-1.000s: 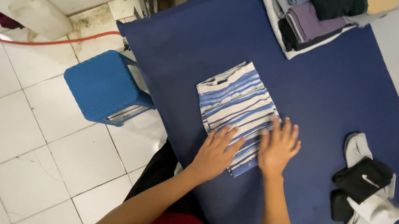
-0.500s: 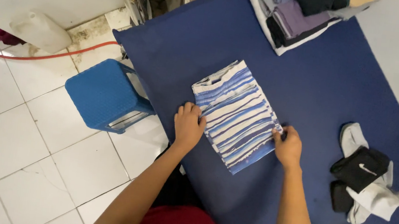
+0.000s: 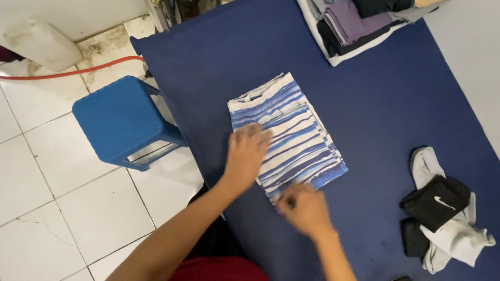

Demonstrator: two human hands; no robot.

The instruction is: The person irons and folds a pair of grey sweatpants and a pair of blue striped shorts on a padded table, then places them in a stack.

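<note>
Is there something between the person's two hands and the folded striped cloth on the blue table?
No, nothing visible is between them. The left hand lies flat on the near left edge of the folded striped cloth, and the right hand touches its near corner. The socks lie apart, to the right.

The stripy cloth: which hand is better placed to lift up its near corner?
Probably the right hand. It sits at the near corner of the folded stripy cloth, fingers curled at the edge. The left hand lies flat on the cloth's left side, pressing it on the blue table.
</note>
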